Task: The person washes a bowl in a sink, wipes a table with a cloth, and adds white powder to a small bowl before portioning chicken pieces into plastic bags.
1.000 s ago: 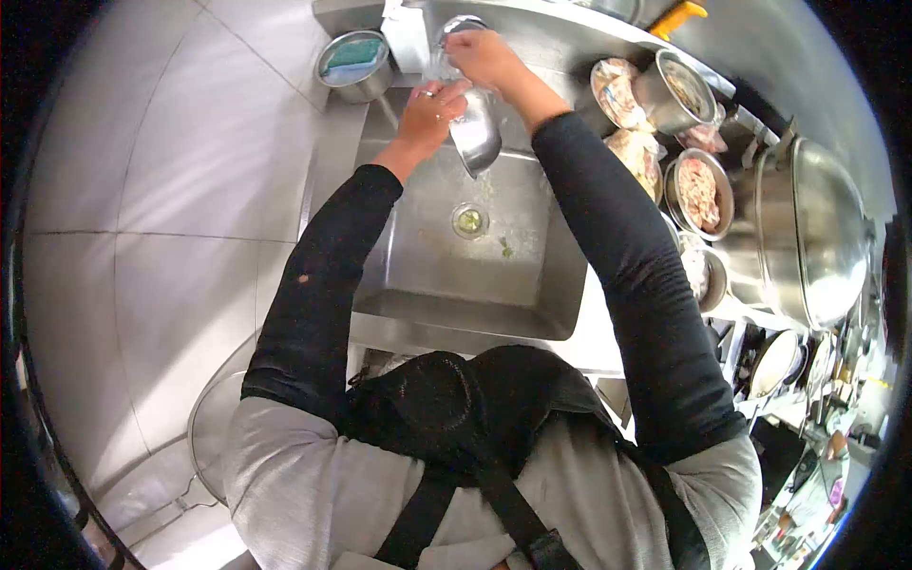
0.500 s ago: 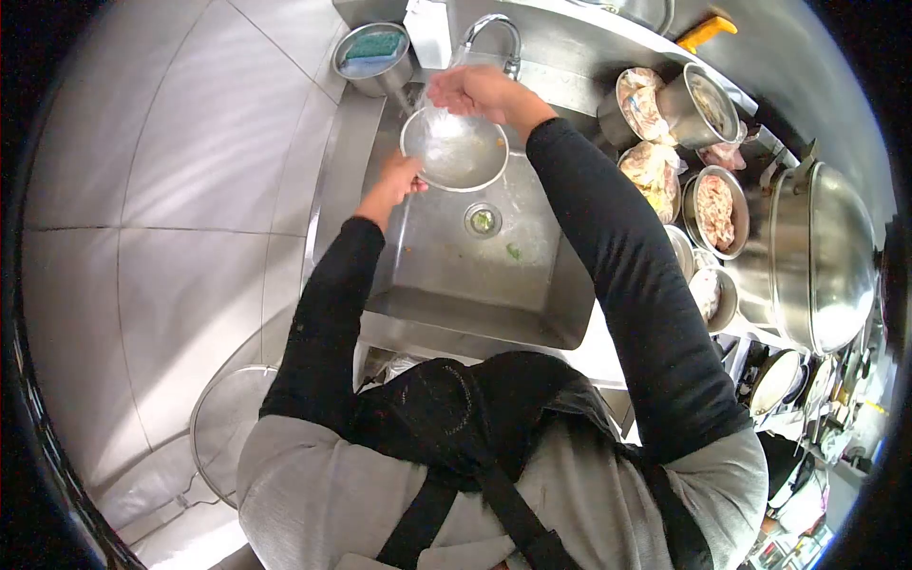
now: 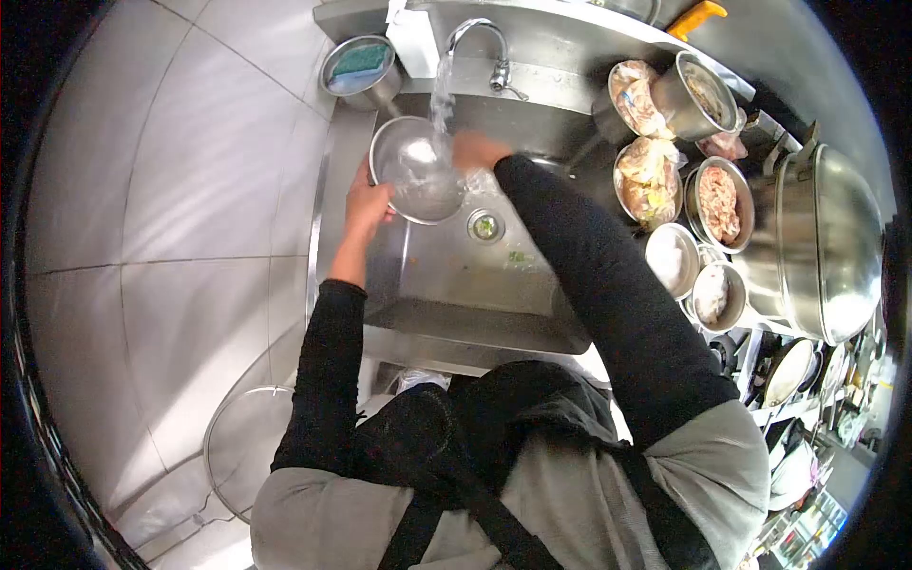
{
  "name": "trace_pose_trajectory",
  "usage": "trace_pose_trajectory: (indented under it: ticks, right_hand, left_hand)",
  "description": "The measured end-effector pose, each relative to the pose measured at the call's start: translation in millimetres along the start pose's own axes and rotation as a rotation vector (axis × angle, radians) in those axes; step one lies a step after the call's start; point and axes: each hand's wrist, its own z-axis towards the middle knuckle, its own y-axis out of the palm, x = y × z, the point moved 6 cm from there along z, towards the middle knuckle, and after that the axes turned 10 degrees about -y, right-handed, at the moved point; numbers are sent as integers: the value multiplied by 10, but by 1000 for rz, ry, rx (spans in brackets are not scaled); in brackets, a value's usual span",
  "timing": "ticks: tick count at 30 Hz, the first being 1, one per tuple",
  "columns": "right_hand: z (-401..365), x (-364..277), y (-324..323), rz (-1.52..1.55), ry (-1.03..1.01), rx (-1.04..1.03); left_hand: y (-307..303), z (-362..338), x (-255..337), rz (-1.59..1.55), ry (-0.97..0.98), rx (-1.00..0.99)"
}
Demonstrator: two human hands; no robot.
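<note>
My left hand [image 3: 369, 204] grips the left rim of a round metal bowl [image 3: 414, 176], which is tilted over the sink [image 3: 446, 275]. Water from the curved faucet [image 3: 484, 43] pours into the bowl, and some spills at its right side. My right hand [image 3: 478, 152] is just right of the bowl and the stream, blurred by motion, so its fingers cannot be made out. Below the bowl, green scraps lie in the drain [image 3: 485, 226], with more green bits [image 3: 519, 256] on the sink floor.
A metal pot [image 3: 366, 84] with a green scouring pad stands at the sink's back left corner. Right of the sink are several metal containers, one with minced meat [image 3: 719, 203], and a large lidded pot [image 3: 807, 242]. A wire strainer [image 3: 249, 446] is at the lower left.
The bowl has moved left and down with my left hand and is tilted more. My right hand has moved down from above the bowl to its right side, uncovering the faucet stream.
</note>
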Motion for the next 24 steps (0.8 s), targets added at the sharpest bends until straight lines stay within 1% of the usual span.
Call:
trace_pose_trajectory:
  ticks: [2, 3, 4, 5, 6, 7, 8, 9, 11, 12, 14, 15, 17, 19, 21, 23, 24]
  right_hand:
    - [364, 121, -250, -296, -500, 285]
    - [113, -384, -718, -631, -711, 377]
    - [75, -564, -971, -459, -640, 330]
    - [84, -705, -942, -463, -643, 329]
    - [191, -593, -980, 429, -355, 334]
    - [231, -470, -825, 1297, -2, 292]
    - [199, -532, -955, 809, -32, 251]
    - [114, -555, -1019, 803, -29, 243]
    - [-210, -758, -1347, 159, -225, 458]
    - [-455, -853, -1456, 347, -82, 630]
    - [-610, -510, -1383, 540, -201, 754]
    - [-750, -482, -1379, 546, -199, 751]
    - [-1170, -299, -1199, 706, 283, 709]
    - [-1446, -195, -833, 750, 239, 747]
    - [-1628, -216, -287, 670, 259, 604]
    - [-1739, -352, 320, 525, 294, 389]
    - [-1820, -461, 448, 520, 288, 392]
  left_hand:
    - [-130, 277, -230, 201, -43, 73]
    - [-82, 399, -267, 199, -46, 76]
    - [28, 529, -269, 295, -47, 51]
    - [151, 699, -280, 389, -47, 24]
    - [300, 1015, -188, 604, 292, 162]
    - [472, 1182, -104, 809, 636, 303]
    - [631, 1037, 195, 803, 611, 219]
    - [777, 876, 465, 793, 579, 136]
    - [968, 931, 590, 758, 1286, 281]
    - [981, 820, 670, 759, 1271, 285]
    - [1001, 565, 1044, 655, 1045, 160]
    - [945, 494, 1074, 658, 1039, 159]
    - [830, 185, 1069, 613, 1385, 164]
    - [723, 209, 819, 663, 1375, 175]
    - [537, 452, 400, 694, 731, 146]
    - [455, 1000, -413, 815, 312, 238]
    - [462, 911, -677, 334, 5, 69]
